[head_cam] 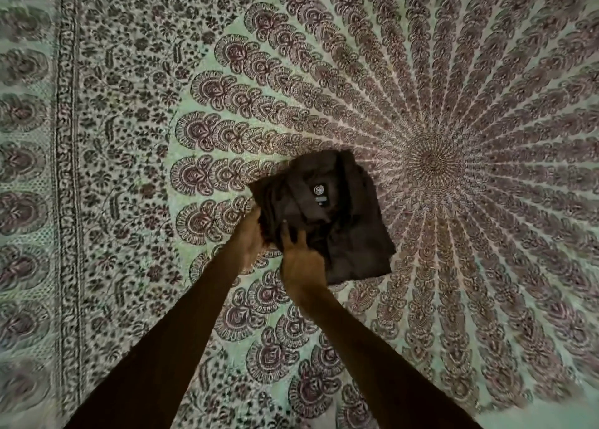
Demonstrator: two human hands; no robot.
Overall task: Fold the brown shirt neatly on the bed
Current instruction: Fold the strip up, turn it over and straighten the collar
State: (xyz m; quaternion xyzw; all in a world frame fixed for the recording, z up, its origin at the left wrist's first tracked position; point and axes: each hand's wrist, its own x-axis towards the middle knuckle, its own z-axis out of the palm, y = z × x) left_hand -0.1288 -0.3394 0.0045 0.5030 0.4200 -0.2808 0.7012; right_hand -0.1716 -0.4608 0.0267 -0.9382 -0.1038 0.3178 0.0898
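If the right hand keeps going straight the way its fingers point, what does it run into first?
The right hand already rests on the near edge of the folded brown shirt, fingers pointing away across it. Straight on, it would likely slide over more shirt, toward the neck label, then the patterned bedspread beyond.

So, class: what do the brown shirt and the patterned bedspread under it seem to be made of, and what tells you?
Brown shirt: soft woven fabric, probably cotton, matte; it creases and holds folds, with a small sewn label near the collar. Bedspread: thin printed cloth, likely cotton, matte; a flat mandala print in dark red on pale green, lying smooth without sheen. Exact fibres cannot be told.
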